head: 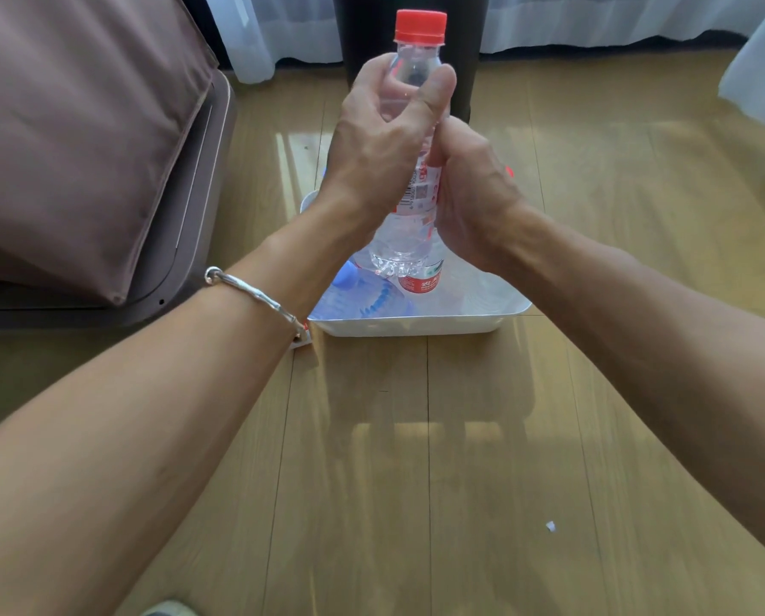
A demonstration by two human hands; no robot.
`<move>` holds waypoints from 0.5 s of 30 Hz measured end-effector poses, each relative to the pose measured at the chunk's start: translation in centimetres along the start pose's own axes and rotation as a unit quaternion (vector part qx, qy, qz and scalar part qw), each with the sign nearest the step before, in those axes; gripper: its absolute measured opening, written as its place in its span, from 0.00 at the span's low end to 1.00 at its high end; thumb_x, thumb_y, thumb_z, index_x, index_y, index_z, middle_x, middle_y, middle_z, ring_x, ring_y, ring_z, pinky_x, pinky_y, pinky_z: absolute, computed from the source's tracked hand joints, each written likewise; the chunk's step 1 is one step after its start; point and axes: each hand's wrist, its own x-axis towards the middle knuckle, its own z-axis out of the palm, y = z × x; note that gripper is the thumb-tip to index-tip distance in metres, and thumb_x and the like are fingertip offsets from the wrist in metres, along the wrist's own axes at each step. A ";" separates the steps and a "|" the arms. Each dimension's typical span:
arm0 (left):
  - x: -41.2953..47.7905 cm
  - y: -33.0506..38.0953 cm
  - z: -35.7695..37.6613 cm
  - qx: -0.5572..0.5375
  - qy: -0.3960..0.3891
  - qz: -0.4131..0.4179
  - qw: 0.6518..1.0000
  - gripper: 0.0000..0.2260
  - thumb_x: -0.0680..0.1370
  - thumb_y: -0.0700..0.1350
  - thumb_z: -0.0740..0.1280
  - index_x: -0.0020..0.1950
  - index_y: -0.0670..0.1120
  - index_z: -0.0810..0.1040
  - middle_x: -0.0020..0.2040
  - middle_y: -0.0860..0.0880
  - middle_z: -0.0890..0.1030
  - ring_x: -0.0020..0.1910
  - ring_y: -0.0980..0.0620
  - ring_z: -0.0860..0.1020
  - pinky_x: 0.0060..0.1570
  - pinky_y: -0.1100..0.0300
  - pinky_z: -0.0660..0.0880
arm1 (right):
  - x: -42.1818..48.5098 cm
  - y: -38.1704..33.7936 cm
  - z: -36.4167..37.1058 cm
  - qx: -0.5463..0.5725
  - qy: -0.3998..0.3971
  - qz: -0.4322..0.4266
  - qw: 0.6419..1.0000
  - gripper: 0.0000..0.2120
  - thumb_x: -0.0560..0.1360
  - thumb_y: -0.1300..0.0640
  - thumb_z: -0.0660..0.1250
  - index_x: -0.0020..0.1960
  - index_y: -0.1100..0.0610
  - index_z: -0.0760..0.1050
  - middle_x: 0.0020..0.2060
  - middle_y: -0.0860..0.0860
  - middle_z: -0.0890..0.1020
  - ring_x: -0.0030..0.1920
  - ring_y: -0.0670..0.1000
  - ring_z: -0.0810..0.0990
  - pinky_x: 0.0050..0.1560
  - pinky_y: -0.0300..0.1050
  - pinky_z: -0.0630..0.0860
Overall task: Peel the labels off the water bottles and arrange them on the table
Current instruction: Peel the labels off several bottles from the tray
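- You hold the bottle (402,242) upright in the air above the tray (409,325), long axis near vertical and leaning slightly to the right at the top. Its red cap (420,24) points up and away from you, and its base hangs just over the tray.
- The label (420,188) still wraps the bottle's middle; a strip with a barcode and red print shows between your two hands.
- The white tray sits on the wooden floor (416,460). A blue-capped bottle (365,300) lies on its side in the near left of it. A red-labelled bottle (420,283) lies just right of that, partly hidden by the one you hold.
- Your left hand (372,144) grips the clear upper part below the neck. Its fingers (372,75) curl round the far side and the thumb (438,93) presses the near right side.
- Your right hand (474,202) closes round the labelled middle from the right, its upper edge touching the left thumb. Its fingers are behind the bottle, so you cannot tell whether they pinch the label's edge.
- A silver bracelet (252,289) sits on your left wrist.
- A small white scrap (550,525) lies on the floor, near right and well apart from the tray.
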 end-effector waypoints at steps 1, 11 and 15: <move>0.0 0.0 0.1 0.000 -0.002 0.000 1.000 0.09 0.74 0.53 0.68 0.48 0.50 0.75 0.40 0.51 0.80 0.44 0.49 0.83 0.52 0.47 0.80 | 0.0 -0.1 0.1 0.002 0.002 0.002 1.000 0.31 0.70 0.48 0.59 0.68 0.65 0.69 0.61 0.69 0.76 0.61 0.66 0.78 0.61 0.68 0.75; 0.7 -0.2 -0.4 0.023 -0.019 -0.002 1.000 0.07 0.73 0.52 0.68 0.47 0.52 0.75 0.40 0.53 0.76 0.44 0.53 0.81 0.53 0.50 0.80 | 0.2 -0.3 1.3 -0.007 0.039 0.045 0.998 0.31 0.63 0.52 0.67 0.64 0.58 0.70 0.55 0.61 0.81 0.53 0.61 0.83 0.53 0.64 0.81; 1.1 0.1 -1.2 0.041 -0.040 -0.018 0.998 0.05 0.76 0.49 0.69 0.47 0.50 0.76 0.39 0.53 0.76 0.36 0.60 0.79 0.41 0.63 0.76 | -0.3 1.0 1.3 0.007 0.014 0.044 0.999 0.19 0.75 0.68 0.57 0.66 0.59 0.66 0.52 0.61 0.78 0.51 0.60 0.80 0.52 0.59 0.81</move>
